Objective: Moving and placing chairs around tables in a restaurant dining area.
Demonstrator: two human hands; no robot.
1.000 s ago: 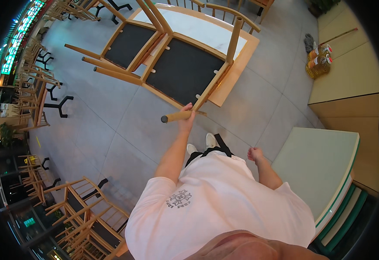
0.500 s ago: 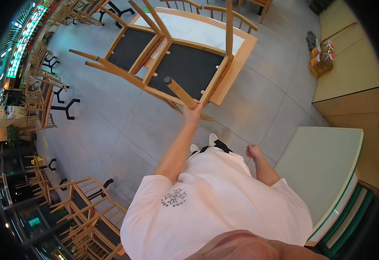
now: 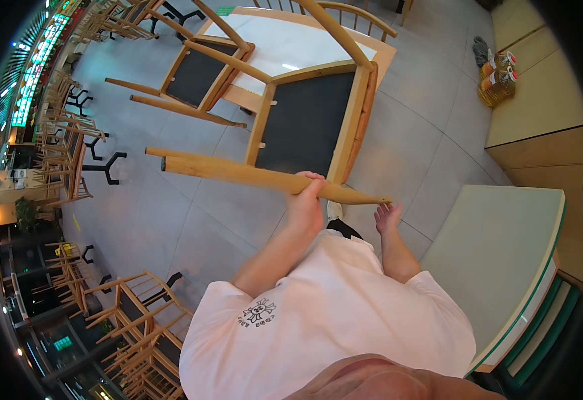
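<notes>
A wooden chair (image 3: 308,120) with a dark seat underside is tipped over beside the near edge of a white-topped wooden table (image 3: 295,40). My left hand (image 3: 306,200) is closed around its near post, which runs almost level across the view. Close to the right tip of that post, my right hand (image 3: 388,217) has its fingers stretched out; whether they touch the wood I cannot tell. Another chair (image 3: 201,73) lies upside down at the left side of the table, its legs sticking out.
A pale green-grey tabletop (image 3: 498,267) stands at my right. Bottles of yellow liquid (image 3: 498,87) rest by beige cabinets (image 3: 538,100). More upturned chairs (image 3: 138,313) are stacked at lower left, and a row of chairs (image 3: 68,147) lines the far left.
The held chair has tilted and come toward me, leaving a gap beside the other chair. Its near post has swung level. My right hand has risen toward the post's tip, fingers unfolding.
</notes>
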